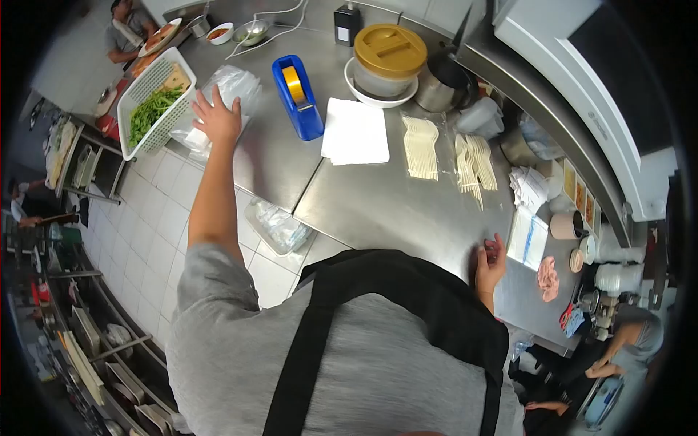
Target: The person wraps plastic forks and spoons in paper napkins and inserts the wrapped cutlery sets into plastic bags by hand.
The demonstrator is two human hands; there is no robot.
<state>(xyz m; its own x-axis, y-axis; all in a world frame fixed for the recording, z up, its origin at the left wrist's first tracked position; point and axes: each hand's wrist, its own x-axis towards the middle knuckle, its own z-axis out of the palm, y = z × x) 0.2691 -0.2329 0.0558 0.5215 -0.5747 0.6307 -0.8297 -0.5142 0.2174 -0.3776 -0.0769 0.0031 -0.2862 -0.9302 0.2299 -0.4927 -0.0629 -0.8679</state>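
With its fingers spread, my left hand [217, 120] is over clear plastic bags [236, 86] at the left end of the steel counter; whether it touches them I cannot tell. Beside it stands a white plastic basket [128, 147] with leafy greens [155, 112] inside. My right hand [492, 265] is by the counter's front edge, fingers loosely curled but apart, with nothing visible in it. Nearest to it lies a white packet with a blue stripe [526, 240]. A blue tape dispenser [305, 109] and a stack of white paper [355, 132] lie between my hands.
Packs of plastic cutlery [421, 147] lie right of the paper. Behind are a gold-lidded tub [390, 54] in a bowl and a metal pot [441, 86]. Red-handled scissors [566, 315] are at the far right. A bin of plastic bags [279, 225] sits below the counter. Other people are at the edges.
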